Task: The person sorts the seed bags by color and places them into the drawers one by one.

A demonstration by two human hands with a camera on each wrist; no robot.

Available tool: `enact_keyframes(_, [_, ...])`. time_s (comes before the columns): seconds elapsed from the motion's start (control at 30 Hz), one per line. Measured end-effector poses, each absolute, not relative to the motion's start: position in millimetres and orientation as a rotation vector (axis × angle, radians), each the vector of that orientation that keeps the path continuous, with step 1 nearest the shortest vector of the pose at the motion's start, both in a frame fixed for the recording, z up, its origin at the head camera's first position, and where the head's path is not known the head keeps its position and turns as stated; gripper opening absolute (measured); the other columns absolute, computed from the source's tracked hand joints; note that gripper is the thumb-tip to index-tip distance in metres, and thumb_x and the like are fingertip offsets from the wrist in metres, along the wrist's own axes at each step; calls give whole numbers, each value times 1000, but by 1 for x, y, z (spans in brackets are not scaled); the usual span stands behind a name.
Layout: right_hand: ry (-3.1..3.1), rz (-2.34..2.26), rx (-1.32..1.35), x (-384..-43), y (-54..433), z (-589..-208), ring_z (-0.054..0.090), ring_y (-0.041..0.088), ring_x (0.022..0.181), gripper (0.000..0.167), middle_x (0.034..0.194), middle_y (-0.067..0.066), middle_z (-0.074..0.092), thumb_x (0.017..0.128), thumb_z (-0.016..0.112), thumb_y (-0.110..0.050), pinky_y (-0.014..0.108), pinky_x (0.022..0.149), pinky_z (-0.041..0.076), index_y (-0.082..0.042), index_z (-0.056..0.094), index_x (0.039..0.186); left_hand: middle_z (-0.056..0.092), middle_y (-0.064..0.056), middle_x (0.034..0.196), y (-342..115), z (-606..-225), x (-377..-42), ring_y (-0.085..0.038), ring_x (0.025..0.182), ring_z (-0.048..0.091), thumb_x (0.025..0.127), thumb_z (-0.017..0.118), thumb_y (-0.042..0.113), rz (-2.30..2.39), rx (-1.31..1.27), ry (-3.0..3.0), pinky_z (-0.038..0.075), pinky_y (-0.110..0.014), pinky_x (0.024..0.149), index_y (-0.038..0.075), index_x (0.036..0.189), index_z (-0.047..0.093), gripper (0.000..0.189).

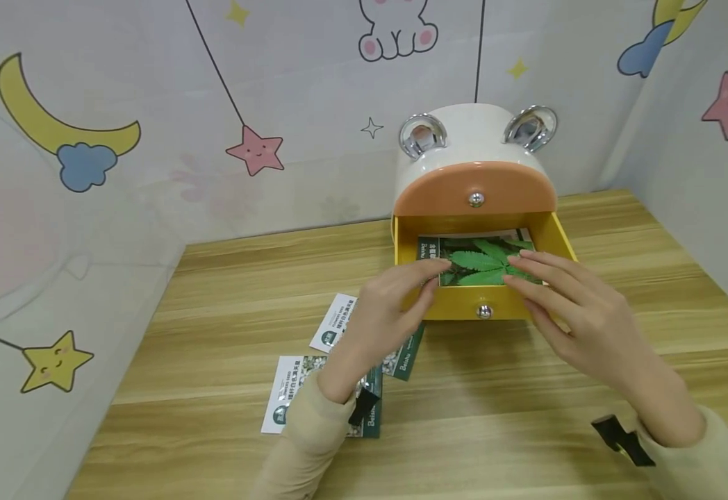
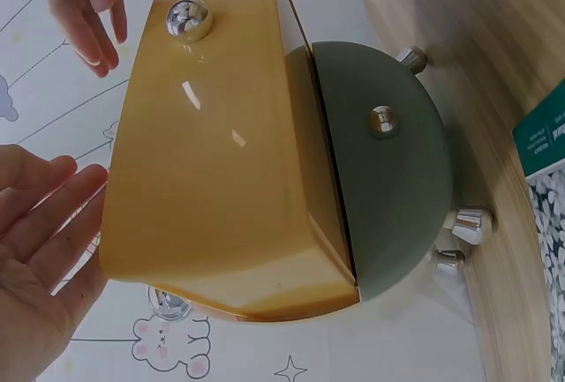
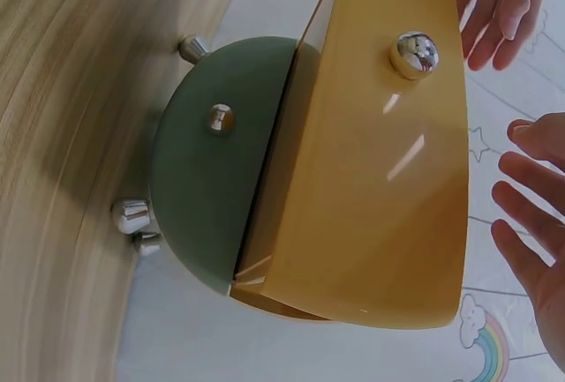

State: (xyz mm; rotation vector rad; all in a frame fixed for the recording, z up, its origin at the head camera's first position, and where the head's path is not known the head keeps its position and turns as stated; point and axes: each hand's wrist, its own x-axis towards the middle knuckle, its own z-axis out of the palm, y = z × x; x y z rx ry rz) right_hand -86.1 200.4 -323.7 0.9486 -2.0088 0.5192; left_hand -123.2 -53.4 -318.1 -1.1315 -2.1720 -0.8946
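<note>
A yellow drawer [image 1: 445, 303] stands pulled out of a small rounded cabinet [image 1: 476, 139] with silver ears. Inside it lies a seed packet [image 1: 479, 262] with a green leaf picture, face up. My left hand [image 1: 389, 302] reaches over the drawer's left side, fingertips at the packet's left part. From the right, my right hand [image 1: 579, 312] extends its fingers over the packet's right part. In both wrist views, the left hand [image 2: 44, 250] and right hand [image 3: 538, 197] have loosely spread fingers above the drawer rim, with nothing gripped.
On the wooden table [image 1: 214, 333], left of the cabinet, white and green seed packets [image 1: 289, 382] lie partly under my left forearm. An orange drawer front [image 1: 476, 187] sits above the yellow drawer, a green one [image 3: 212, 170] below. A patterned wall sheet [image 1: 314, 83] hangs behind.
</note>
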Motion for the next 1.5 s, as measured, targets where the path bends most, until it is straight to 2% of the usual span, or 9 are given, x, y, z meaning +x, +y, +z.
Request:
enact_keyframes(0.13, [-1968,530,987,-82,196,-322,59,35,108,37,112,19,69,102,44,-23,18,115,31,0,72,105,71,-8,117,-59,-319,-124,-18,112,66,92,58,3,-937,-1121,-2134,47,-20,103,3,117,67,26])
enact_keyframes(0.33, [-1885,533,1022,-79,186,-322,61,34,95,36,102,18,71,101,49,-28,17,112,34,-1,73,101,70,-11,118,-63,-320,-129,-21,111,66,92,58,1,-1028,-1044,-2097,50,-23,99,2,119,66,28])
enact_keyframes(0.47, [-1840,503,1018,-79,181,-323,63,31,87,36,97,15,72,99,52,-31,25,94,47,-3,74,98,68,-13,120,-65,-320,-133,-23,112,66,93,57,1,-1115,-988,-2081,51,-25,100,1,120,65,28])
enact_keyframes(0.6, [-1815,466,1032,-78,177,-324,64,29,82,35,94,14,72,100,51,-29,34,77,49,-3,75,96,67,-14,122,-65,-320,-137,-23,114,65,93,56,2,-1232,-965,-2061,50,-27,101,0,120,65,28])
enact_keyframes(0.9, [-1863,348,1092,-78,174,-336,64,26,81,35,94,11,72,101,49,-26,34,71,52,-4,75,98,65,-15,125,-66,-317,-148,-25,115,62,92,58,2,-1364,-902,-2017,51,-28,100,1,126,62,34])
enact_keyframes(1.17, [-1988,260,1092,-81,177,-347,62,25,86,34,100,10,70,102,44,-23,34,74,51,-5,72,106,54,-12,140,-61,-318,-163,-21,133,49,91,60,3,-1324,-917,-2105,41,-27,111,3,137,52,46])
enact_keyframes(1.33, [-2027,245,1078,-82,176,-352,60,25,84,34,100,9,69,102,42,-21,33,71,51,-5,72,106,51,-16,143,-59,-317,-172,-25,136,46,93,58,5,-1282,-953,-2103,33,-27,117,0,139,47,48])
enact_keyframes(1.5, [-2052,212,1060,-83,175,-355,59,25,83,35,99,9,69,103,40,-21,33,69,51,-6,72,104,49,-14,145,-60,-315,-180,-24,137,44,93,57,4,-1355,-930,-2123,34,-27,116,2,141,45,49])
